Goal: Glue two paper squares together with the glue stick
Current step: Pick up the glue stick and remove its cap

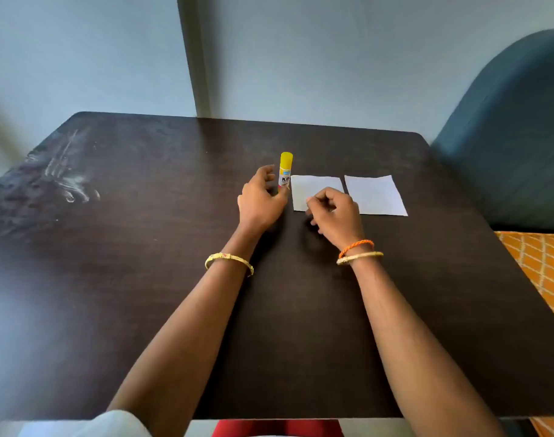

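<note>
A glue stick (285, 170) with a yellow cap stands upright near the middle of the dark table (143, 247). My left hand (261, 200) is just left of it, fingers spread and curved around its lower part, thumb near its base; a firm grip does not show. Two white paper squares lie flat side by side to the right of the stick: the left square (313, 189) and the right square (375, 195). My right hand (335, 212) rests loosely curled over the near right corner of the left square, hiding that corner, with nothing in it.
A dark blue-green chair back (509, 137) stands beyond the table's right edge. An orange patterned cloth (543, 263) lies to the right, below the chair. Pale scuff marks (70, 178) mark the table's far left. A wall runs behind the table.
</note>
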